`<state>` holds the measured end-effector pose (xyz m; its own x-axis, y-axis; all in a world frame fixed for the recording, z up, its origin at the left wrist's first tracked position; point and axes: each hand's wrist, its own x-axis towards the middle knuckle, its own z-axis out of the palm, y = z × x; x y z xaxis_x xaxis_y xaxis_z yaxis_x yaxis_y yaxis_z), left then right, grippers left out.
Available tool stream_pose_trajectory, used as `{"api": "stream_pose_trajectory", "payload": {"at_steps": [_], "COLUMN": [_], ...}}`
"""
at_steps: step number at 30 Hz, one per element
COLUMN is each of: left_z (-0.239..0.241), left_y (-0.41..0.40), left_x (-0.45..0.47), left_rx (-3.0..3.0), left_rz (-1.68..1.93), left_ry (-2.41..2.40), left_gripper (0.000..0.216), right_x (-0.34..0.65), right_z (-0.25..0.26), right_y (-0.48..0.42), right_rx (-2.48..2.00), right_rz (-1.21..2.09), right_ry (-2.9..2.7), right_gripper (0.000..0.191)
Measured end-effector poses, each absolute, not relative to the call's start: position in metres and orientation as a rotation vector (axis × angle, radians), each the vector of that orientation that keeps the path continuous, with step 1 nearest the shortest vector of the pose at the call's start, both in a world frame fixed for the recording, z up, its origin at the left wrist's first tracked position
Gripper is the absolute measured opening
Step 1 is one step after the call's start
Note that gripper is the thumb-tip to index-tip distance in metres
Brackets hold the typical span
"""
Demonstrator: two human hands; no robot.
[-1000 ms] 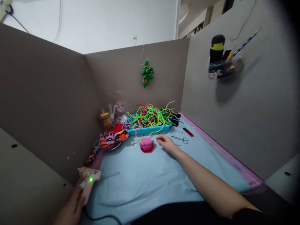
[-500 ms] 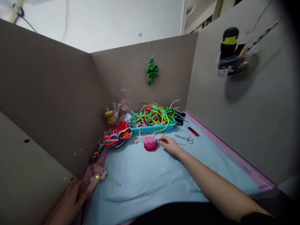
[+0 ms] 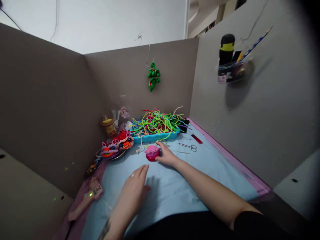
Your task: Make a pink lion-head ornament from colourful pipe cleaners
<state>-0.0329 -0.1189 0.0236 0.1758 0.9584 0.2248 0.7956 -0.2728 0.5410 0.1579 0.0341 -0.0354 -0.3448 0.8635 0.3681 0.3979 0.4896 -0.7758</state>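
A small round pink-and-red piece (image 3: 152, 152), with a bumpy pink top and a shiny red lower part, sits on the blue cloth. My right hand (image 3: 166, 155) is at its right side, thumb at the near edge and fingers at the far edge, closed against it. Nearer to me, my left hand (image 3: 133, 186) hovers over the cloth with fingers stretched out and nothing in it. To the left of that hand lies a pink glue gun (image 3: 87, 198) with a green light, at the table's edge.
Behind is a blue tray (image 3: 155, 136) heaped with coloured pipe cleaners (image 3: 160, 121). Lion-like fuzzy heads (image 3: 110, 150) rest in a metal dish at left. Scissors (image 3: 188, 146) and a red strip (image 3: 197, 139) lie at right. Grey panels (image 3: 140, 90) enclose the table.
My left hand has come away from the glue gun, rightward over the cloth. My right hand has spread its thumb and fingers around the pink piece's right side. The view has shifted right.
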Motion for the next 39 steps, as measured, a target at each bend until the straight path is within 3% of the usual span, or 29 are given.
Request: {"api": "stream_pose_trajectory", "payload": {"at_steps": [4,11,17,20,25,34,39], "left_z": [0.01,-0.022,-0.015,-0.006,0.005,0.001,-0.001], "left_y": [-0.036,0.015,0.014,0.013,0.006,0.002,0.0], "left_x": [0.002,-0.019,-0.017,-0.019,-0.021,0.004,0.003], "left_rx": [1.912,1.517,1.046,0.798,0.868,0.77,0.656], "left_rz": [1.219,1.293,1.257,1.343,1.187,1.306,1.254], "left_ry": [1.544,1.782,1.484,1.275,0.931,0.695,0.634], "left_gripper": [0.06,0.073,0.081,0.069,0.025,0.023,0.019], "right_x": [0.16,0.153,0.151,0.154,0.153,0.146,0.147], "right_z": [-0.047,-0.059,-0.054,-0.049,-0.039,-0.028,-0.021], "right_y": [0.04,0.044,0.043,0.04,0.032,0.017,0.007], "right_rx": [-1.024,-0.989,-1.047,-1.035,-0.791,-0.579,-0.644], "right_rz": [0.784,0.761,0.748,0.82,1.075,1.157,0.876], "right_ry": [-1.945,-1.934,-1.921,-1.835,-1.645,-1.673,-1.732], "right_gripper": [0.088,0.092,0.092,0.094,0.091,0.069,0.08]}}
